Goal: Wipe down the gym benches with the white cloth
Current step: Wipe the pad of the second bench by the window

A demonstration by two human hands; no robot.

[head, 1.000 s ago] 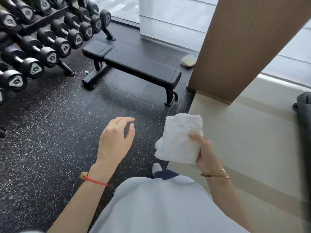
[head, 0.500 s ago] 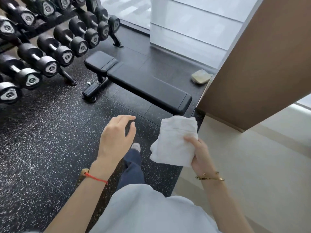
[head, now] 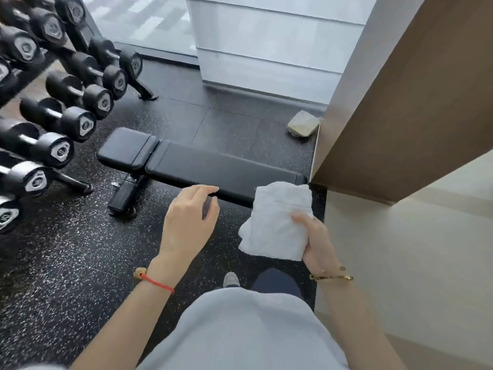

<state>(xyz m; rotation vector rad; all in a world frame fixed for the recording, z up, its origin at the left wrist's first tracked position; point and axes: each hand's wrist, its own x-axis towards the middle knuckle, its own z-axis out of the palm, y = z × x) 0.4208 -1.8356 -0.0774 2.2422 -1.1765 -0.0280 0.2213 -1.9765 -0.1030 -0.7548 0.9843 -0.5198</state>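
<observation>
Far left, a rack of black rubber-headed dumbbells [head: 66, 124] lines the speckled black rubber floor [head: 66, 249], well clear of my work. Next along, the flat black padded gym bench [head: 213, 169] lies crosswise just ahead of me, short seat pad to the left, long pad to the right. Its vinyl looks smooth and firm, so I judge it'll take a pressing stroke without giving much.

My left hand [head: 188, 222] hovers over the near edge of the bench, fingers loosely bent, grip holding nothing. It's free to steady me on the tabletop.

Now the folded white terry cloth [head: 277, 222]: it's in my right hand [head: 316, 241], thumb on top, fingers underneath, pinched at its right edge. It's soft, light and floppy, and the free left side droops. Held this way it would bunch, I reckon; better to spread my palm flat across the folded middle. Farther right, a pale beige pad [head: 302, 124] sits on the floor by the tan wood-panelled pillar [head: 400, 116].
</observation>
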